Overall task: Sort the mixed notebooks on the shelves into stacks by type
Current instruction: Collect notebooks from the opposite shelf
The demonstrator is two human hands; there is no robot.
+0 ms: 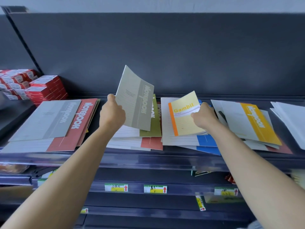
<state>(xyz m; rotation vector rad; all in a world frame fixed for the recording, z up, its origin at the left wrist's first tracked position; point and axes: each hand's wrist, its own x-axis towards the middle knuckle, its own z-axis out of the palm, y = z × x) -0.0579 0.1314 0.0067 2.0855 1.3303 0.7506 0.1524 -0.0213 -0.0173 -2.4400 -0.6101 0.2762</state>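
My left hand (112, 111) grips a grey notebook (135, 100) by its left edge and holds it tilted up above the middle stack, whose top shows an olive-green notebook (152, 123) over a red one (151, 142). My right hand (203, 115) pinches the right edge of a pale yellow Gambit notebook (184, 118) with an orange spine, lifted slightly off a stack with blue notebooks (206, 141). At the left, a grey notebook (47, 118) lies on a red one (82, 123). A yellow-banded notebook (254, 123) tops the stack further right.
Red and white boxes (42, 88) are piled at the back left of the dark shelf (148, 157). White notebooks (292, 119) lie at the far right. Lower shelf rails carry yellow and green price tags (116, 187). A dark back panel (165, 52) rises behind the stacks.
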